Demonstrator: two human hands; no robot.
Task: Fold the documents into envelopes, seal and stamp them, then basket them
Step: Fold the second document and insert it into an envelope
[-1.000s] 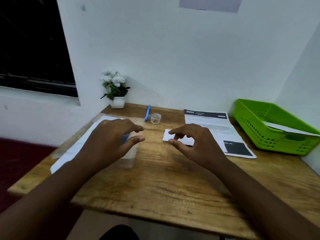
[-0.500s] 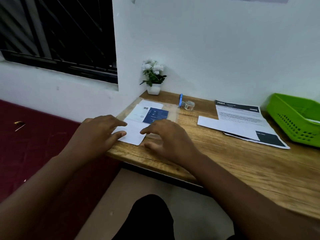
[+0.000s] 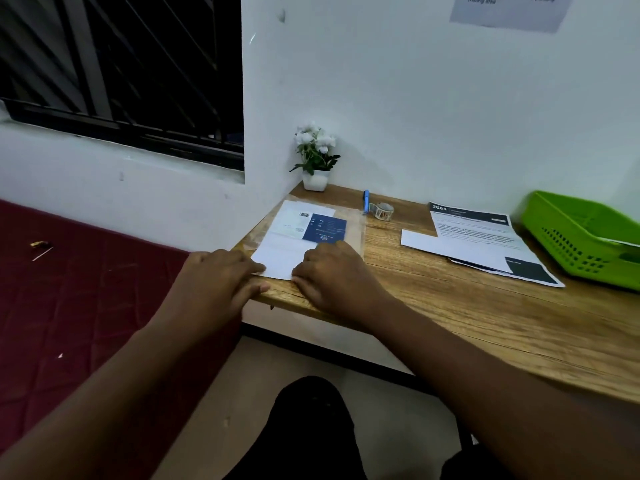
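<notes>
Both hands have shifted to the table's [image 3: 450, 306] near-left corner. Left hand [image 3: 214, 282] and right hand [image 3: 336, 275] lie flat, fingers narrow, holding nothing, pressing the white document [image 3: 282, 252] beneath their fingertips. Judged: folding; next, lift and crease an edge.

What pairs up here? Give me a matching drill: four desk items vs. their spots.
Items:
1. green basket
2. potted white flowers
3. blue pen
4. white envelope

Places:
A. back left corner of the desk, against the wall
B. under both hands, near the desk's front left edge
C. far right of the desk
D. beside the small tape roll, near the wall

Pairs: 1-C, 2-A, 3-D, 4-B
</notes>
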